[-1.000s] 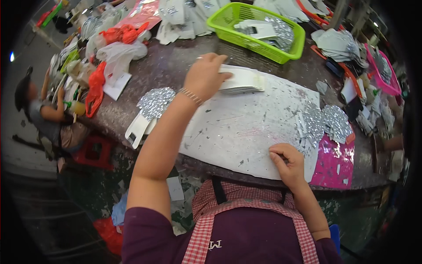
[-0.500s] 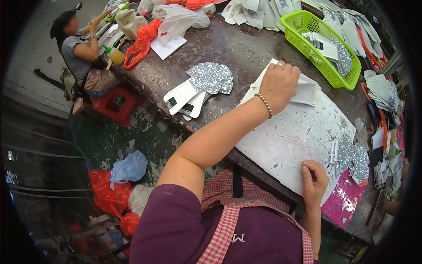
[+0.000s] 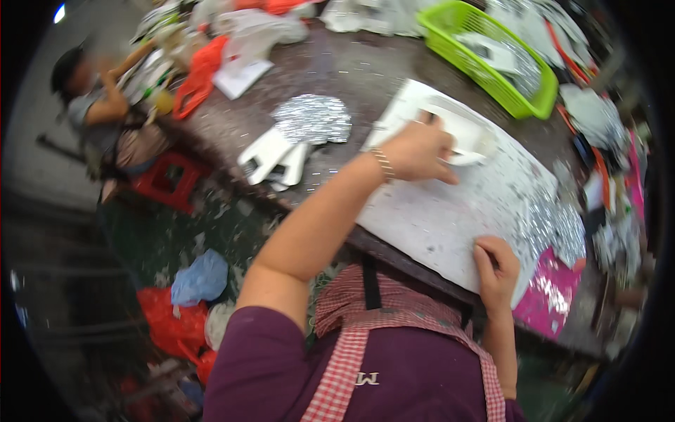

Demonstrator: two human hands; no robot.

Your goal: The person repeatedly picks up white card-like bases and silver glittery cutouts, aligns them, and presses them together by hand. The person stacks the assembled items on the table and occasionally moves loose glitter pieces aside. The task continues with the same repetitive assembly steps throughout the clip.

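Note:
My left hand point(image 3: 420, 149), with a beaded bracelet at the wrist, is over the far part of a white board point(image 3: 436, 235). Its fingers are smeared by motion beside a white stack of flat pieces point(image 3: 460, 130); whether they grip one is unclear. Loosely curled, my right hand point(image 3: 496, 273) rests at the board's near right edge, thumb against the fingers, with nothing seen in it. Left of the board lies a fanned pile of white tabs with silver glitter ends point(image 3: 311, 119). More silver glitter pieces point(image 3: 566, 228) lie at the board's right.
A green plastic basket point(image 3: 524, 105) holding glitter pieces stands at the far right. Red and clear plastic bags point(image 3: 264, 28) lie at the far left. Another person point(image 3: 105, 112) sits by a red stool point(image 3: 172, 181). A pink sheet point(image 3: 550, 295) lies at right; bags point(image 3: 200, 278) lie on the floor.
The whole view has shifted and blurred. Relative to the board, my left hand has drawn slightly left and nearer, showing more of the white stack. My right hand stays at the board's edge.

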